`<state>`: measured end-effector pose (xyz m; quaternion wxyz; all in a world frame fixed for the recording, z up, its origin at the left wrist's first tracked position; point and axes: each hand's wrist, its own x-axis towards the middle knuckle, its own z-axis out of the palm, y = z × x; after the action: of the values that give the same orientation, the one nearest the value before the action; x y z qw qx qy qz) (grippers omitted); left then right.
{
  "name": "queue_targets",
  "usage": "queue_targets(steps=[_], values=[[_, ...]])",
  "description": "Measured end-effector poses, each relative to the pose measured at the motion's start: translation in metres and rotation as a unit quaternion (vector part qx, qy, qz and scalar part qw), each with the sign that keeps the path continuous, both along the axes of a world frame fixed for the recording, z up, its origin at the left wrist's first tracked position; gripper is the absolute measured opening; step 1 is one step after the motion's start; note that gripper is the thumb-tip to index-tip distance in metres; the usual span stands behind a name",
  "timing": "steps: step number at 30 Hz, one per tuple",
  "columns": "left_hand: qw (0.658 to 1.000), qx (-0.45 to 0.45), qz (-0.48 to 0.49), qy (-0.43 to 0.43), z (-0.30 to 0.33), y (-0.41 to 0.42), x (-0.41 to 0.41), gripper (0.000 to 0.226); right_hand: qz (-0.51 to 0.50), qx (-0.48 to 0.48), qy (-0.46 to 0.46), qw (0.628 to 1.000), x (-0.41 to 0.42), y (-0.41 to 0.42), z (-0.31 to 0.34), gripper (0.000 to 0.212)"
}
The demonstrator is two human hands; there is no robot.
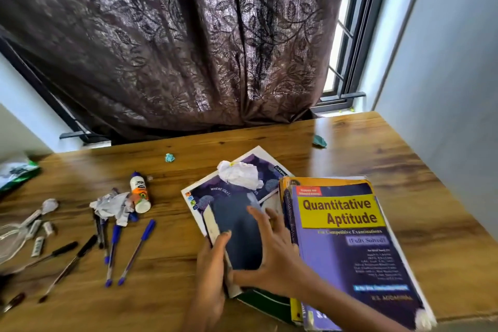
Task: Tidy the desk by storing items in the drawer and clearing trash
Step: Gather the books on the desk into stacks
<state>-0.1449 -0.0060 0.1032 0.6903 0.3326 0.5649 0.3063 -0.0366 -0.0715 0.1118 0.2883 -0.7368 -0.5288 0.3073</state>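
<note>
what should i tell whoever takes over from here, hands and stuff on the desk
Left hand grips the near left edge of the dark book; right hand lies on its cover, fingers spread.
The dark book lies on a notebook, beside the Quantitative Aptitude book.
Trash still out: white paper ball on the notebook, crumpled paper by the glue bottle, two small teal scraps near the back edge.
Blue pens and black pens lie loose on the left of the desk.
Done: nothing visibly stored. Left: books, pens and glue to the drawer, which is not in view; bin the trash.
</note>
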Motion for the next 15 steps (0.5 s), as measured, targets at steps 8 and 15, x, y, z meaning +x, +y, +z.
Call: queue_targets(steps=[8, 15], values=[[0.991, -0.028, 0.0, 0.129, -0.038, 0.018, -0.012, 0.064, 0.045, -0.026, -0.141, 0.989, -0.003, -0.018, -0.012, 0.075], [0.849, 0.24, -0.146, 0.447, -0.048, 0.007, -0.003, 0.082, 0.12, -0.094, -0.303, 0.941, 0.002, -0.027, -0.025, 0.075]])
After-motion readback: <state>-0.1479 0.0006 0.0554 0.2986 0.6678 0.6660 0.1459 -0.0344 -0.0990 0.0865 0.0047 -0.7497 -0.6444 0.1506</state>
